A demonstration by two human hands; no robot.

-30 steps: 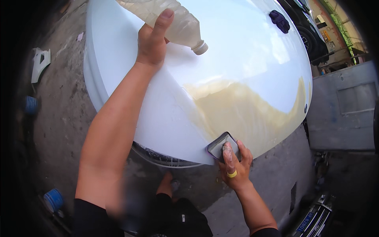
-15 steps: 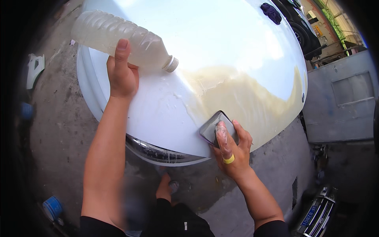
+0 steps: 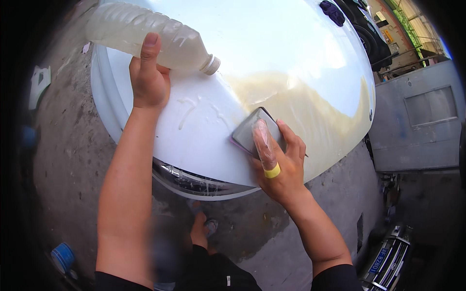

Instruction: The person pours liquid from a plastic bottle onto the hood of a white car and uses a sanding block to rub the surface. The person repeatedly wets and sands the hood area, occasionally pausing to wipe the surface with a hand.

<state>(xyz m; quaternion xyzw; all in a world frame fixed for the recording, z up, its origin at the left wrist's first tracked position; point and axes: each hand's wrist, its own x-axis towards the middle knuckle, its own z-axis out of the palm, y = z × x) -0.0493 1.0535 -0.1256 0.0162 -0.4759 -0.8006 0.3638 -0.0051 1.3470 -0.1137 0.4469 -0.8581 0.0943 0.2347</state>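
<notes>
My left hand (image 3: 151,77) grips a large, clear plastic bottle (image 3: 141,35) of cloudy liquid, lying tilted with its capped neck toward the right. Below it spreads a white car hood (image 3: 194,140), wet with streaks near the bottle's neck. My right hand (image 3: 279,167) presses a grey sanding block (image 3: 250,131) flat on the hood, at the edge of a yellowish filler patch (image 3: 310,116). One finger wears a clear wrap held by yellow tape (image 3: 272,170). Under the hood's near edge sits a dark headlight (image 3: 194,180) with drips running over it.
A dark cloth (image 3: 332,13) lies on the far right of the hood. Beyond stand a grey panel (image 3: 417,116) and a dark vehicle's wheel (image 3: 366,42). On the floor are a blue can (image 3: 63,257), a white plastic part (image 3: 40,87) and a chrome grille (image 3: 388,262).
My right hand has slid the block up and slightly left across the hood. My left hand still holds the bottle in nearly the same place; more liquid streaks show beneath it.
</notes>
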